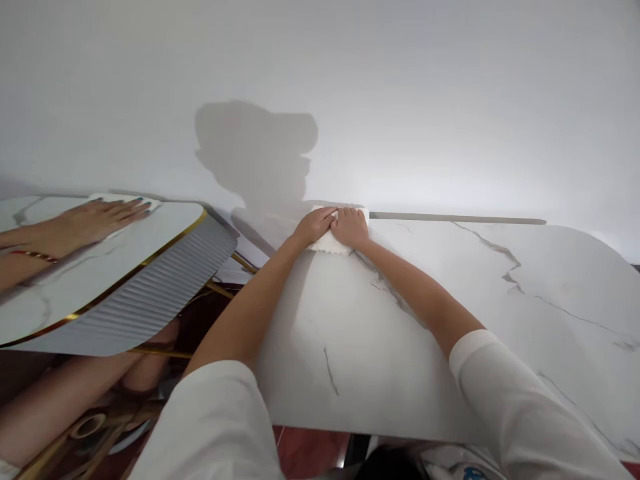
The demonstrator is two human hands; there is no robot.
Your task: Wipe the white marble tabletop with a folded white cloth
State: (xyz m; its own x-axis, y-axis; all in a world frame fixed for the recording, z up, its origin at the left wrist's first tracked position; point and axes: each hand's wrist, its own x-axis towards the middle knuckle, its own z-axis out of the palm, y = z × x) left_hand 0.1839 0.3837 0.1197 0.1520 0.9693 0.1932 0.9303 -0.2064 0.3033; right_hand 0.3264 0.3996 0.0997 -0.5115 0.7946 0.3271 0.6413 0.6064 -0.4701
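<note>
One white wall (450, 113). One marble-patterned tabletop (450, 293) before it. One white cloth (330, 245), on the tabletop's far edge, beneath my hands. My left hand (316, 225) and right hand (351, 228), palms down; finger grip, cannot tell. Step: apparently wiping. Next move calls for even pressure.
</note>
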